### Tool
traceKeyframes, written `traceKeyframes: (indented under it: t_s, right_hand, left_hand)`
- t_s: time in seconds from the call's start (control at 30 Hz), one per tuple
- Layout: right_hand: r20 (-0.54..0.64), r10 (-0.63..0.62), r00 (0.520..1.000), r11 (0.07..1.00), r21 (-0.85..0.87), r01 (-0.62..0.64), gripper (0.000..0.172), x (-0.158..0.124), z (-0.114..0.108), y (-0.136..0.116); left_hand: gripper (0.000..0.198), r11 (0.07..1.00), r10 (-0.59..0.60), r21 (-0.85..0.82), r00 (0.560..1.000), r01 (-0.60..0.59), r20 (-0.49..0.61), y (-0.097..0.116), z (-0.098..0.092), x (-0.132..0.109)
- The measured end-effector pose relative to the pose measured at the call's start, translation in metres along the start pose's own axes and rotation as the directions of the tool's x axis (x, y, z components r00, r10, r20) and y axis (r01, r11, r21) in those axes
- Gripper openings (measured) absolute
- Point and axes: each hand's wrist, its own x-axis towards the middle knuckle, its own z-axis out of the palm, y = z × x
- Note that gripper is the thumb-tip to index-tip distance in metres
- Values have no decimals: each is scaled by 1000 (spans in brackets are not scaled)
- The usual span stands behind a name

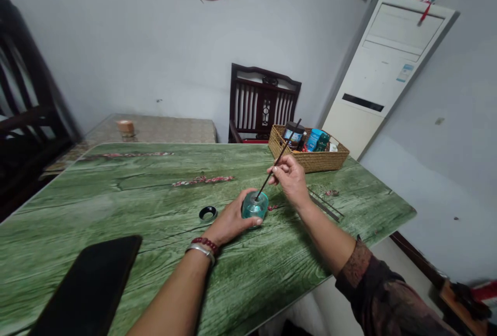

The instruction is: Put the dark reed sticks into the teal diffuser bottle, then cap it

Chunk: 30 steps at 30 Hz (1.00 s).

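A small teal glass bottle (255, 206) stands on the green wood-patterned table (116, 196). My left hand (229, 220) is wrapped around its left side, holding it upright. My right hand (289, 176) pinches a thin dark reed stick (278, 160) whose lower end sits in the bottle's neck; the stick slants up to the right. A black ring-shaped cap (208, 214) lies on the table just left of my left hand. Several more thin sticks (325, 206) lie on the table to the right of my right forearm.
A wicker basket (310, 160) with jars and small boxes sits at the table's far right. A black phone (87, 289) lies near the front left edge. A dark wooden chair (262, 104) stands behind the table, a white floor-standing air conditioner (384, 72) in the corner.
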Motion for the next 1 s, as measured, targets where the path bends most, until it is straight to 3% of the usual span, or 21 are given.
traceKeyframes:
  t_s: [0.17,0.3,0.37,0.47,0.53,0.63,0.73,0.8,0.9,1.0]
  right_hand:
    - [66,85,994,994,-67,-81,25,-5,11,20]
    - [106,108,988,968,-238,-80,18,-8,14,29]
    - [100,72,992,940,-341,-34,19,-7,5,28]
    - [51,-23,998,865,-500,46,18,-6,-25,25]
    - [43,-43,998,762,-644,61,16,-9,-52,26]
    - [59,71,996,498,-867,16,16,-19,-90,34]
    - [29,217,976,217,-976,-19,19,-32,-110,47]
    - [14,278,961,90,-996,-12,22,-39,-114,57]
    - [-6,328,945,-11,-1000,-3,27,-43,-116,67]
    - [-31,347,937,-38,-999,-19,29,-44,-116,73]
  left_hand:
    - [77,1000,25,-1,1000,-25,-8,-2,0,1]
    - [75,997,53,-46,998,-54,-16,-2,0,2]
    - [76,998,41,-44,999,-42,-13,-1,0,1]
    - [76,1000,13,-14,1000,-13,15,0,-1,1]
    - [77,1000,1,-3,1000,-1,27,0,-1,0]
    - [76,1000,1,-17,1000,0,10,0,-1,0]
    - [75,1000,-1,-25,1000,1,4,0,-1,1]
    - [76,1000,-10,-22,1000,11,14,-1,-1,1]
    - [78,1000,-28,-1,999,28,36,-1,-1,2]
    - [80,999,-39,20,998,38,54,-2,-1,2]
